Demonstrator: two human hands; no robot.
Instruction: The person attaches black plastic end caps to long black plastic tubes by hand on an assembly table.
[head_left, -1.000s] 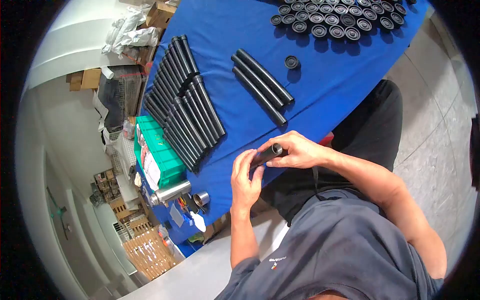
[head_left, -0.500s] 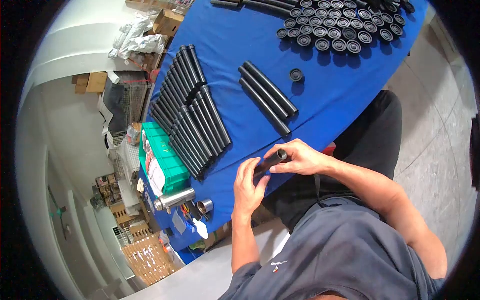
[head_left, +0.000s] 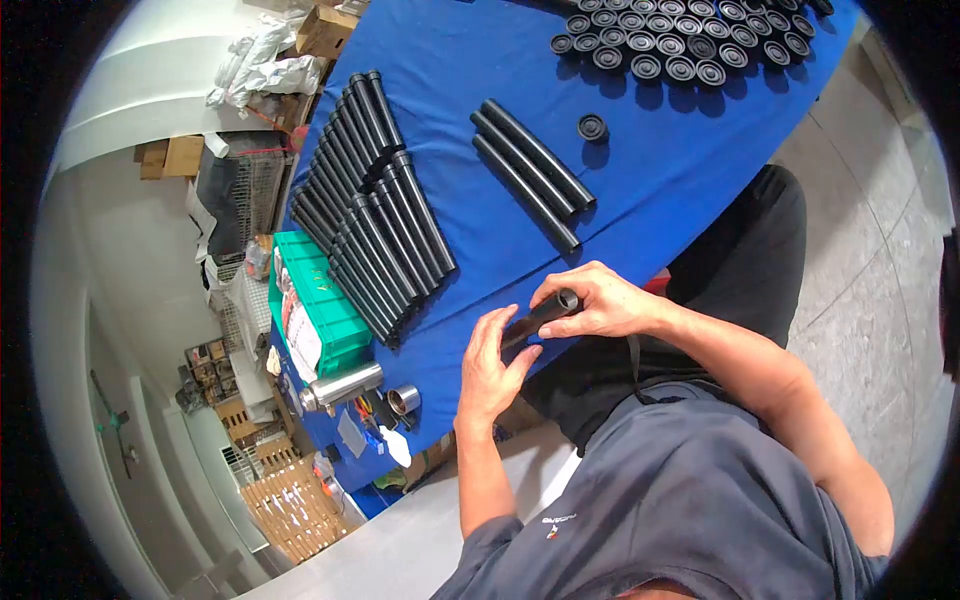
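Observation:
A black tube [head_left: 546, 313] is held at the table's near edge, over my lap, its open end tilted up toward me. My right hand [head_left: 608, 302] grips it near that open end, thumb along the near side and fingers behind. My left hand [head_left: 486, 368] curls round its lower part, which the fingers partly hide. Just beyond, three loose black tubes [head_left: 535, 160] lie side by side on the blue cloth [head_left: 500, 245]. A single round black cap [head_left: 592, 127] sits to their right.
Capped black tubes [head_left: 400, 225] lie in rows at the left, beside a green crate [head_left: 345, 335]. Many black caps [head_left: 668, 45] are grouped at the far right. A steel flask [head_left: 345, 386], a metal cup [head_left: 403, 400] and small tools stand near the left edge.
The view has shifted slightly, so the table's things appear higher and further left. Both hands keep hold of the tube, with little change in their grip.

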